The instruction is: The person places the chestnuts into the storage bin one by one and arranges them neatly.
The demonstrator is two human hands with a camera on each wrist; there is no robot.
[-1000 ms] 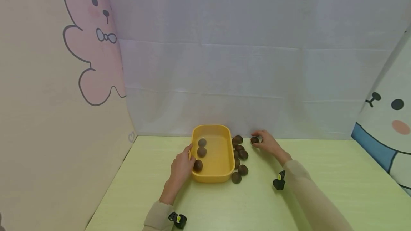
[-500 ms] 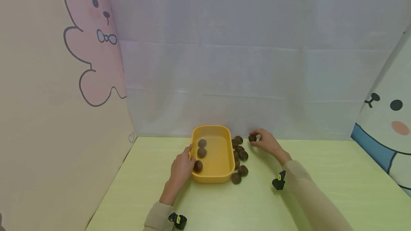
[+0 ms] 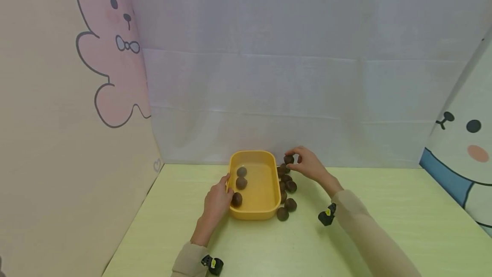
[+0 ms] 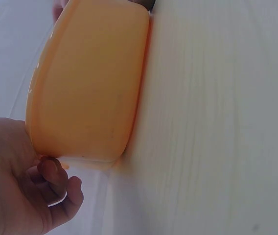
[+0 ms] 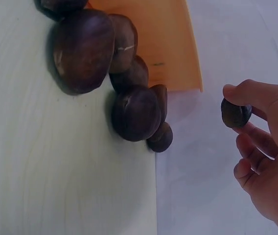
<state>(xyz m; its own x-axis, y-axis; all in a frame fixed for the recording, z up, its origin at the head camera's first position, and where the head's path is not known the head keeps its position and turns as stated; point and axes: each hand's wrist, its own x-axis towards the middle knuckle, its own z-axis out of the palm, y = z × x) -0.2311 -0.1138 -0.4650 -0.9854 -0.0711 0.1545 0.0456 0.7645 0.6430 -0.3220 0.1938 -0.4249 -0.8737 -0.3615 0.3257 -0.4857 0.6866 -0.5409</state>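
Head view: one chestnut [image 3: 289, 160] is pinched between thumb and fingers of the right hand [image 3: 310, 166], off the desk [image 3: 269, 247], near the loose chestnuts [image 3: 291, 187] along the right side of the tray [image 3: 251, 216]. Inside lie three chestnuts [image 3: 241, 183]; the left hand [image 3: 218, 200] pinches the left rim.

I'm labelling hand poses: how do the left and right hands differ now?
The left hand grips the yellow tray by its rim; the right hand pinches a dark brown nut. The left hand is at the tray's left side; the right hand is right of it, higher in the head view. Both have beige sleeves.
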